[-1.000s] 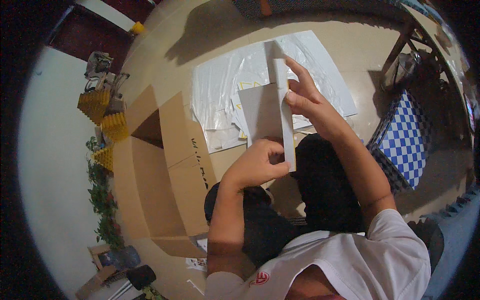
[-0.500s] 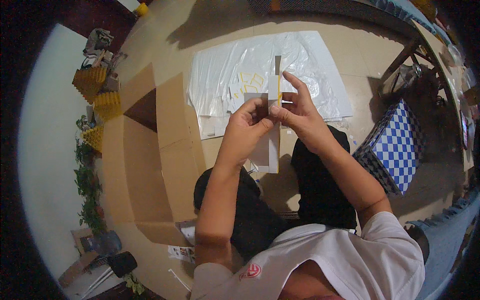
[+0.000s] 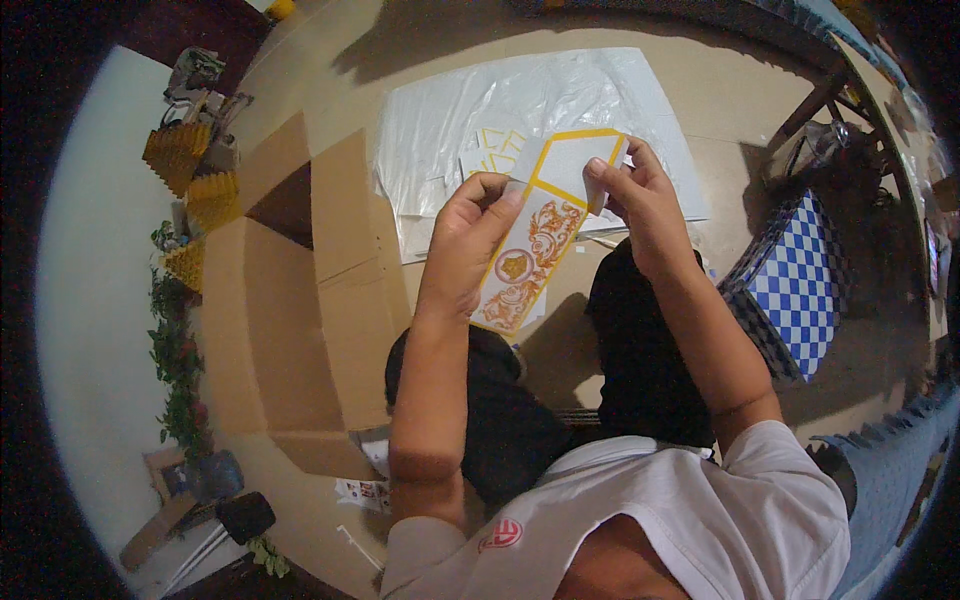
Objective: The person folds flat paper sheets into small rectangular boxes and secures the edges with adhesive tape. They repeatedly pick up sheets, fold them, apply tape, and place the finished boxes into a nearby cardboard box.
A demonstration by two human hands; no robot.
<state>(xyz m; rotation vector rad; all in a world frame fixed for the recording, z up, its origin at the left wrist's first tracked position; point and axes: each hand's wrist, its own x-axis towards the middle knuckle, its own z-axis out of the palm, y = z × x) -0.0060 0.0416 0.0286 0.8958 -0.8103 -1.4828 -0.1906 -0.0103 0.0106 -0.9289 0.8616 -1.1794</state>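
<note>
Pale floor [image 3: 710, 100] surrounds a plastic-covered white sheet [image 3: 420, 120] with yellow-edged paper pieces [image 3: 497, 150]; an open cardboard box [image 3: 362, 255] stands to the left. Creased card [image 3: 535, 250], with yellow borders and an orange scroll pattern, is held up off the floor, between both hands. Left hand [image 3: 467, 228]: thumb and fingers pinched on the card's left edge near the crease. Right hand [image 3: 643, 195]: thumb pressed on the upper panel's right side. Possible faults: unequal pull could skew or tear the crease; hard thumb pressure could dent the panel; a slack left pinch could let the lower panel swing.
</note>
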